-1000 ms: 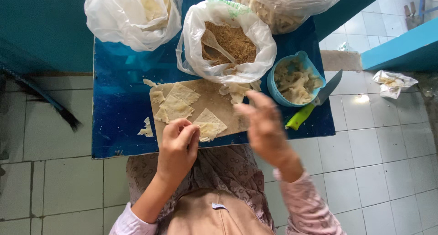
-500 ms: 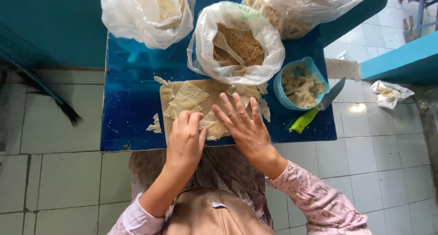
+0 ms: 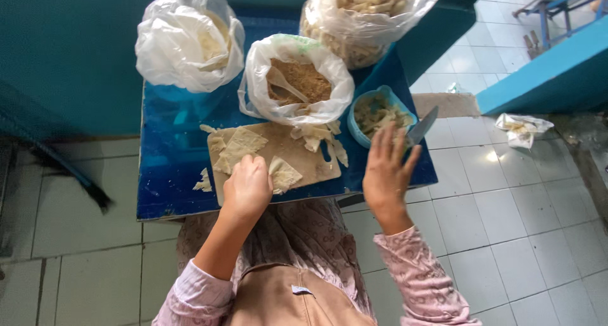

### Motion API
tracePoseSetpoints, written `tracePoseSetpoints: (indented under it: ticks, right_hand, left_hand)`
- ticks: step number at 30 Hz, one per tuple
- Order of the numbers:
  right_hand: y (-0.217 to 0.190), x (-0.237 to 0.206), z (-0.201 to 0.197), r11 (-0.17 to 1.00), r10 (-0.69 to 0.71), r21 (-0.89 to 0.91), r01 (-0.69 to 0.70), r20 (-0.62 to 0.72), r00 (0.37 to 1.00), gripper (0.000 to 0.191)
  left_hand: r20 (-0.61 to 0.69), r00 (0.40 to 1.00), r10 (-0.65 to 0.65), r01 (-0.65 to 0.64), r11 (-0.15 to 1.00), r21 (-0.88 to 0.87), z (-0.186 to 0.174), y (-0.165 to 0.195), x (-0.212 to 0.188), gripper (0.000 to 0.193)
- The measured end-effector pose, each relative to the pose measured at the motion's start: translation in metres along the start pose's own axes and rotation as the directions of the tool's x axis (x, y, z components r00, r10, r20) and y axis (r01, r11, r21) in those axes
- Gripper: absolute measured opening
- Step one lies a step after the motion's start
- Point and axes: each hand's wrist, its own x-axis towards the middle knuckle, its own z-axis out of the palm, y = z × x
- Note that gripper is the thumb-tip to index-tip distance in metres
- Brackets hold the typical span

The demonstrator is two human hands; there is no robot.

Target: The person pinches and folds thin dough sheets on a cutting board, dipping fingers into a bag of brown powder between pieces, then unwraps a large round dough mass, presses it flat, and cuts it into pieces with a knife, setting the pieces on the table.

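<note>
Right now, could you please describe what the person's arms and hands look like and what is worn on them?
Both the left hand and the right hand are bare, without gloves. Each arm wears a pale pink patterned sleeve, pushed up below the elbow.

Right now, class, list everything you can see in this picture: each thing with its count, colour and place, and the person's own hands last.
Table: one, blue, centre.
Cutting board: one, tan, front of the table.
Dough sheets: several, pale, on the board, one scrap beside its left edge.
Filling bag: one, white plastic with brown crumbs and a spoon, behind the board.
White bag: one, back left of the table.
Bag of rolls: one, clear, back right.
Bowl: one, blue, with pale pieces, right of the board.
Knife: one, steel blade, beside the bowl.
Left hand: on a dough sheet on the board.
Right hand: open, over the table's right edge, by the knife.
</note>
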Motion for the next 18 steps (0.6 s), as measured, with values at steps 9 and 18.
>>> tracePoseSetpoints:
  ticks: [9, 18]
  right_hand:
    - [-0.021, 0.021, -0.03, 0.724, 0.025, 0.672, 0.153, -0.246, 0.969, 0.017]
    - [-0.115, 0.172, 0.016, 0.664, -0.047, 0.733, 0.149, -0.158, 0.986, 0.009]
  left_hand:
    - [0.011, 0.993, -0.115, 0.115, 0.993, 0.026, -0.001, 0.001, 0.001, 0.023]
    - [-0.088, 0.995, -0.037, 0.023, 0.987, -0.159, -0.012, -0.004, -0.001, 0.018]
